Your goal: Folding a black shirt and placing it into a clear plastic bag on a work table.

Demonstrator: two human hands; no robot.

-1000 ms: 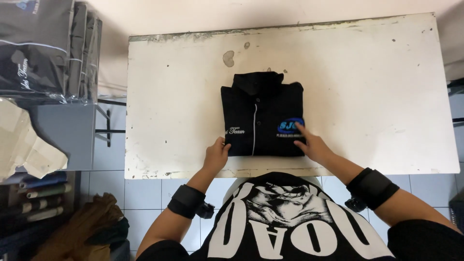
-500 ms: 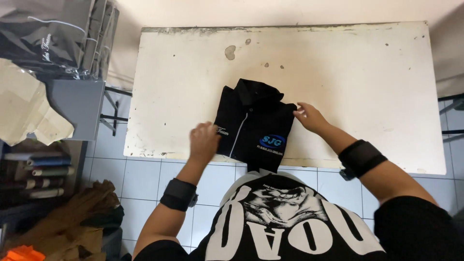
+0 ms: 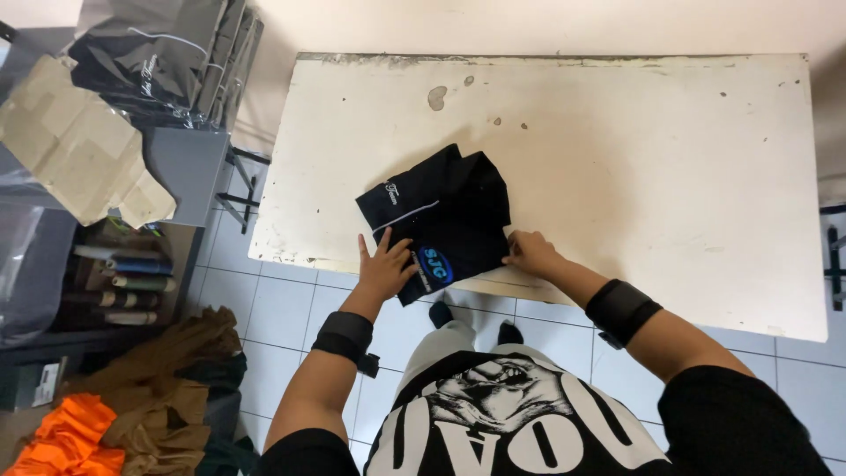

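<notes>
Here, a folded black shirt is seen lying turned at an angle near the front edge of a worn white table, its lower corner reaching just past that edge. The shirt's collar points toward the far side, and a blue emblem shows on the near part of its front. The left hand is laid flat on the shirt's lower left part, fingers spread and nothing clasped. The right hand is set at the shirt's lower right edge, fingertips touching or pinching the cloth; whether the fabric is truly gripped cannot be told. Black wrist wraps are worn on both forearms.

To the left of the table, dark garments sealed in clear plastic bags are stacked, with a flattened piece of cardboard lying beside them. Below these, a low shelf holds a few rolled items in its compartment. On the floor, a heap of brown cloth is piled, with orange cloth at the corner.
</notes>
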